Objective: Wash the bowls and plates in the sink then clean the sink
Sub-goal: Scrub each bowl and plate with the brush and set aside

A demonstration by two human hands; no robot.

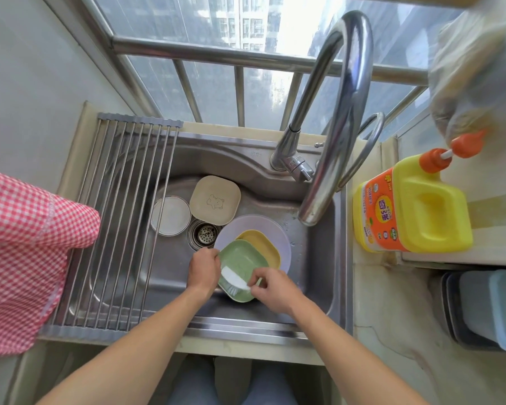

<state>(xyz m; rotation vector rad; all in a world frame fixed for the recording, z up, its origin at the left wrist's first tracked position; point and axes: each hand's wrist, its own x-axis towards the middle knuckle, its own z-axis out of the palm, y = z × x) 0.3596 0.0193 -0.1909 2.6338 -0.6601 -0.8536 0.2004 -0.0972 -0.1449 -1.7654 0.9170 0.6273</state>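
My left hand [203, 268] grips the left edge of a green square plate [241, 260], held tilted over the steel sink [170, 282]. Across that plate lies a white dish brush [234, 280], with my right hand [270, 289] closed on its handle end. Under the green plate a yellow square plate [265, 244] rests on a round lilac plate [275, 229]. A beige square plate with a bear drawing [215, 200] and a round white dish [171, 213] lie at the back of the basin, near the drain [205, 233].
A roll-up drying rack [120, 217] covers the sink's left part. The tall curved faucet [333, 121] ends above the basin's right side. A yellow and orange detergent bottle [406, 206] stands on the right counter. A red checked cloth [21, 252] hangs at left.
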